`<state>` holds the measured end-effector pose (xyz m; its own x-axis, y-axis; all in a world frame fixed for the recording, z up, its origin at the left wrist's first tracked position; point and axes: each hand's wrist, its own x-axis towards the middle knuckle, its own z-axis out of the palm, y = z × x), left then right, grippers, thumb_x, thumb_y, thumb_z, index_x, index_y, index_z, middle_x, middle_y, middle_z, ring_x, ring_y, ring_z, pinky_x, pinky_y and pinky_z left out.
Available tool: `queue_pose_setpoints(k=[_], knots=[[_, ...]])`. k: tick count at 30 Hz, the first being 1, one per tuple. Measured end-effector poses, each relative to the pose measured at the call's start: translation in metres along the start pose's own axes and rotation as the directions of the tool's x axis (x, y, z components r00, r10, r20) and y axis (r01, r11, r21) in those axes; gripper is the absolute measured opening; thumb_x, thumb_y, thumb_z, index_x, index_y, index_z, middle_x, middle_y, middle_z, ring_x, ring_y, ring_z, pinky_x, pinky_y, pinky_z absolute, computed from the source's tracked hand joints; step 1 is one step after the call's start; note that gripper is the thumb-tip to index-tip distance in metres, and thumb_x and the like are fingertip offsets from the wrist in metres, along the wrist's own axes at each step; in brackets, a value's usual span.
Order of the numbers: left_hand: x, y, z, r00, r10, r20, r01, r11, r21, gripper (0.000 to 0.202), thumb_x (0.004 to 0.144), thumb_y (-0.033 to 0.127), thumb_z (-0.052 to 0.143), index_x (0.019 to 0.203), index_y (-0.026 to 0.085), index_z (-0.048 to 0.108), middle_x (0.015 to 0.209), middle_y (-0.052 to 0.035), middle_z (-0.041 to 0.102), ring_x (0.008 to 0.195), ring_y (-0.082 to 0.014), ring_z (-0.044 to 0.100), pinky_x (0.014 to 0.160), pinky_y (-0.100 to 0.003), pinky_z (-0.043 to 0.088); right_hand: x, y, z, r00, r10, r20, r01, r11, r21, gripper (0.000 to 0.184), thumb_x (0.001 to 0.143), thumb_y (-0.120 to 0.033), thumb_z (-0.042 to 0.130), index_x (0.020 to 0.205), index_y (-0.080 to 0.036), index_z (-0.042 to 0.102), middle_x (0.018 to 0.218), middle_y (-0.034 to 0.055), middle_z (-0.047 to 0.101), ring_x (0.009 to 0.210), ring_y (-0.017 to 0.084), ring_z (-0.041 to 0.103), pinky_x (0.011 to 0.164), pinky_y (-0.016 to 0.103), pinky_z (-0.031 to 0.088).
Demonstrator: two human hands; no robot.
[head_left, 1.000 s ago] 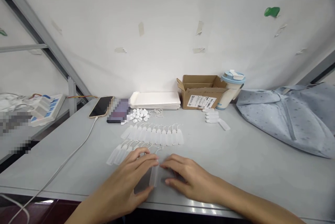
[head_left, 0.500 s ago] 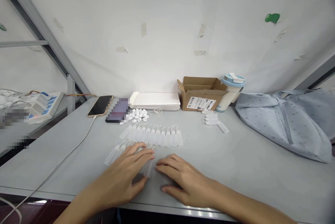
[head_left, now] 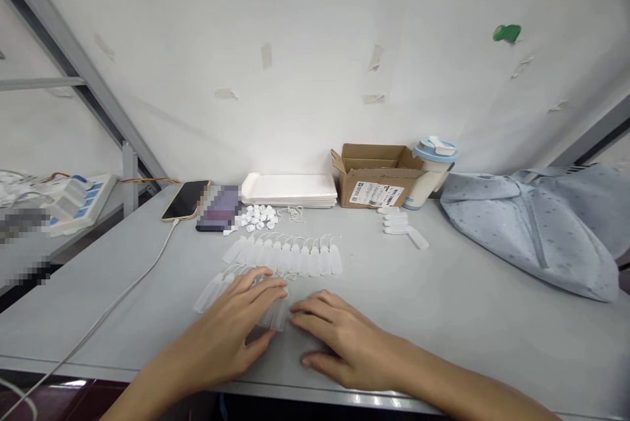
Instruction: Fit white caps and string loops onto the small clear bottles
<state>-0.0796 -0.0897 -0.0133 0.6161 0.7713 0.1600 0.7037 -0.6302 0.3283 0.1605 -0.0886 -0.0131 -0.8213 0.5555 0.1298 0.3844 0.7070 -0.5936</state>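
Observation:
My left hand (head_left: 229, 336) lies near the table's front edge, fingers stretched flat over the right end of a near row of small translucent bottles (head_left: 211, 290). Its fingertips rest on the last bottle (head_left: 279, 313), which lies on the table beside the row. My right hand (head_left: 339, 339) lies flat just right of that bottle, fingers spread, index tip close to it. A second, longer row of the same bottles (head_left: 288, 257) lies just behind. A pile of small white caps (head_left: 260, 216) sits farther back.
A grey table (head_left: 467, 316) holds a phone (head_left: 184, 200) with a white cable (head_left: 123, 290), a stack of white trays (head_left: 290, 189), an open cardboard box (head_left: 377, 175), a blue-lidded cup (head_left: 433, 168), a few loose bottles (head_left: 398, 224) and a light blue bag (head_left: 536, 224) at right.
Both hands slid left and a little away from me, moving the single bottle from the front edge up against the near row.

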Motion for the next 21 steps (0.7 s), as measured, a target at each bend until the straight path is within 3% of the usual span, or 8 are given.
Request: queue_pose_setpoints(k=[8, 13, 17, 21], knots=[[-0.002, -0.004, -0.001, 1.0, 0.008, 0.027, -0.008, 1.0, 0.004, 0.05, 0.078, 0.021, 0.058, 0.126, 0.027, 0.047, 0.13, -0.0019, 0.052, 0.127, -0.0245, 0.036, 0.101, -0.041, 0.04, 0.0, 0.001, 0.0, 1.0, -0.016, -0.01, 0.016, 1.0, -0.002, 0.044, 0.084, -0.028, 0.056, 0.125, -0.017, 0.048, 0.125, 0.0092, 0.051, 0.114, 0.021, 0.044, 0.098, 0.033, 0.037], [0.01, -0.007, -0.014, 1.0, 0.004, 0.03, -0.004, 1.0, -0.007, 0.045, 0.08, 0.039, 0.058, 0.122, 0.025, 0.049, 0.128, -0.0051, 0.052, 0.126, -0.0263, 0.035, 0.1, -0.04, 0.039, -0.001, 0.009, 0.002, 0.98, -0.088, -0.179, 0.096, 0.995, 0.034, 0.03, 0.087, -0.023, 0.049, 0.115, -0.014, 0.054, 0.112, 0.0113, 0.058, 0.103, 0.019, 0.051, 0.09, 0.032, 0.045], [0.041, -0.023, -0.029, 0.998, -0.06, -0.008, 0.06, 0.998, 0.0, 0.033, 0.088, 0.038, 0.044, 0.114, 0.02, 0.052, 0.118, -0.0077, 0.056, 0.116, -0.0245, 0.043, 0.095, -0.04, 0.041, -0.002, 0.027, -0.01, 0.885, -0.135, -0.446, 0.118, 0.991, -0.066, 0.02, 0.088, -0.015, 0.046, 0.105, -0.016, 0.056, 0.095, 0.0104, 0.063, 0.089, 0.019, 0.055, 0.078, 0.033, 0.049], [0.085, -0.056, -0.035, 0.989, -0.139, -0.049, 0.144, 0.981, 0.129, 0.031, 0.089, 0.031, 0.035, 0.107, 0.016, 0.055, 0.11, -0.0097, 0.06, 0.111, -0.0264, 0.047, 0.091, -0.041, 0.042, -0.006, 0.053, -0.036, 0.773, -0.171, -0.611, 0.002, 0.964, -0.266, 0.019, 0.087, -0.01, 0.046, 0.101, -0.018, 0.056, 0.089, 0.0099, 0.063, 0.084, 0.02, 0.056, 0.072, 0.035, 0.05]])
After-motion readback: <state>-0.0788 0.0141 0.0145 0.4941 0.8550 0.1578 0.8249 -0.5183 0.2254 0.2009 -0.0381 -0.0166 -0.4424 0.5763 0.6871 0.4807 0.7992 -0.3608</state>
